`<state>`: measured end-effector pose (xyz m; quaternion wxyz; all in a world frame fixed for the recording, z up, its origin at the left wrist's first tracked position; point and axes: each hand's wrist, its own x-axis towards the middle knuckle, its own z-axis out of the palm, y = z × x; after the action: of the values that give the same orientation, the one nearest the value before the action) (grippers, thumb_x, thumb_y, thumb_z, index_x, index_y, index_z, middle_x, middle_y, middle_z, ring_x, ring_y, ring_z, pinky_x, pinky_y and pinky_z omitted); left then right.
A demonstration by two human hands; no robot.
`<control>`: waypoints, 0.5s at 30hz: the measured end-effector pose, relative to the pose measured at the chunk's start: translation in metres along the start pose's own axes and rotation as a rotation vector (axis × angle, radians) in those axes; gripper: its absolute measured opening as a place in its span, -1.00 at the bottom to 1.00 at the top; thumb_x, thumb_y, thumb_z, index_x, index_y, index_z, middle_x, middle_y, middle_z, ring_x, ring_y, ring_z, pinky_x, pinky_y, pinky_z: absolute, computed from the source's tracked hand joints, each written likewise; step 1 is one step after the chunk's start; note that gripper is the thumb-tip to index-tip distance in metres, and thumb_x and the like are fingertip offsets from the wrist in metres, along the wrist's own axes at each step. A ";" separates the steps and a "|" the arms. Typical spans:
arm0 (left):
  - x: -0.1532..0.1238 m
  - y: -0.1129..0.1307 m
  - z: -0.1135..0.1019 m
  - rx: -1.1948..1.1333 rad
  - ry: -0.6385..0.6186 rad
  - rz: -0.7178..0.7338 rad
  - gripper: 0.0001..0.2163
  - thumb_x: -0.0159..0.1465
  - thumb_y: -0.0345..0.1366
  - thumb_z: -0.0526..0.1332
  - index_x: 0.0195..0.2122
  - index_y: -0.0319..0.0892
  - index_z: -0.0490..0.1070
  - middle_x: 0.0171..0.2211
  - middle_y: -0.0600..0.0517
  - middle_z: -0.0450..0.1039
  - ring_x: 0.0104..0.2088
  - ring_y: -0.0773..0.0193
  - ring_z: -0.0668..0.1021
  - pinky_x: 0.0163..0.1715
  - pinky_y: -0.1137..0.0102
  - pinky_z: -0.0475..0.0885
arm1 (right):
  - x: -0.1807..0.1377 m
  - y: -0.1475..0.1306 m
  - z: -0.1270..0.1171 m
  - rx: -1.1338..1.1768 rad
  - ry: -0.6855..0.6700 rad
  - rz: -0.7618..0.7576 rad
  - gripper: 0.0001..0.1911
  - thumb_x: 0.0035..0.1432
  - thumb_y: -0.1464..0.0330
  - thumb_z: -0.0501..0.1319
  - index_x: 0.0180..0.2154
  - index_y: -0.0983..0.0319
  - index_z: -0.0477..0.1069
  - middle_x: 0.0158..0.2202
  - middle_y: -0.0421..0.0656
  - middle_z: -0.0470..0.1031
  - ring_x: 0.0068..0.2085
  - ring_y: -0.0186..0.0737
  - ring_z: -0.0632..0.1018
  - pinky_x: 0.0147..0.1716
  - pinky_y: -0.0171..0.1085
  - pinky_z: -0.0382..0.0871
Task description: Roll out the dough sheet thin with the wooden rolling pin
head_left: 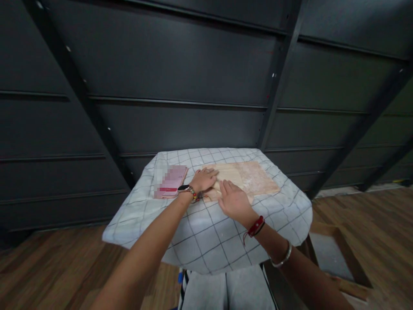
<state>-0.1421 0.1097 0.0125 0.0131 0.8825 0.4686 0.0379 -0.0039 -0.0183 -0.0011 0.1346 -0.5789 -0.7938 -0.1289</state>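
Observation:
A pale peach cloth [254, 176] lies spread on a small table covered with a white checked cloth [206, 232]. My left hand [204, 179] rests flat on the peach cloth's near left part, fingers stretched out. My right hand [232, 199] lies flat beside it on the cloth's near edge, fingers pointing away from me. Neither hand grips anything. A watch sits on my left wrist and red bands and a bangle on my right.
A pink booklet or packet [171, 182] lies on the table left of my left hand. Dark panelled wall [180, 86] stands close behind the table. Wooden floor surrounds it, with an open wooden box [335, 258] at the lower right.

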 end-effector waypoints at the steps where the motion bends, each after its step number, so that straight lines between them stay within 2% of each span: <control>1: -0.002 -0.001 0.000 -0.004 -0.005 -0.006 -0.53 0.38 -0.18 -0.18 0.29 -0.02 0.15 0.31 0.02 0.10 0.29 0.06 0.15 0.20 0.08 0.06 | -0.001 -0.002 0.001 0.002 0.003 -0.001 -0.40 0.23 0.32 0.02 0.23 0.53 0.17 0.21 0.21 0.26 0.20 0.07 0.29 0.15 -0.09 0.19; 8: -0.014 -0.004 0.004 -0.051 0.014 -0.030 -0.51 0.39 -0.18 -0.21 0.31 -0.06 0.12 0.33 -0.01 0.05 0.30 0.05 0.13 0.22 0.11 0.00 | -0.006 -0.010 -0.003 0.067 -0.019 -0.027 -0.35 0.18 0.32 0.06 0.24 0.55 0.14 0.26 0.24 0.15 0.23 0.10 0.25 0.20 -0.04 0.11; 11: -0.012 -0.003 0.003 -0.039 0.030 -0.018 -0.53 0.38 -0.19 -0.18 0.28 -0.04 0.18 0.29 0.01 0.15 0.27 0.09 0.20 0.20 0.14 0.07 | -0.004 -0.005 -0.008 0.098 -0.057 -0.023 -0.35 0.18 0.31 0.08 0.24 0.52 0.15 0.26 0.22 0.17 0.23 0.04 0.27 0.21 -0.09 0.10; 15: 0.004 0.004 0.001 0.030 0.053 -0.008 -0.58 0.36 -0.25 -0.14 0.14 -0.06 0.34 0.17 -0.03 0.33 0.14 0.09 0.36 0.07 0.16 0.24 | 0.006 0.015 -0.012 0.123 -0.114 -0.014 -0.35 0.20 0.24 0.10 0.23 0.48 0.17 0.23 0.18 0.24 0.22 -0.02 0.30 0.20 -0.14 0.11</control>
<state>-0.1371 0.1107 0.0122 -0.0123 0.8793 0.4729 0.0543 0.0097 -0.0127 0.0132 0.1238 -0.5703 -0.8107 -0.0477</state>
